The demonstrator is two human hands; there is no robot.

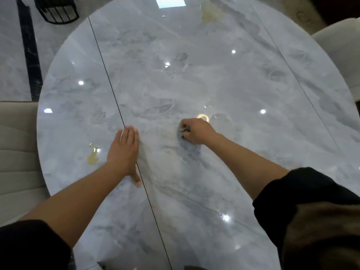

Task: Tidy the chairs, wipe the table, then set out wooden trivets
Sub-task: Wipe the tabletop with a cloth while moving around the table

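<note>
A glossy oval marble table (194, 65) fills the view, smeared with dull streaks around its middle. My left hand (124, 149) lies flat on the top with straight fingers, across the dark seam. My right hand (194, 131) is curled tight and presses a small, mostly hidden thing against the table near the centre; only a dark-and-light scrap shows between the fingers, and I cannot tell what it is. A yellowish spill (93, 155) sits left of my left hand, and another yellowish stain (209, 12) lies at the far edge.
A beige upholstered chair (17, 152) stands against the table's left side. Another pale chair (339, 41) sits at the far right. A black wire basket (57, 9) stands on the marble floor at the top left.
</note>
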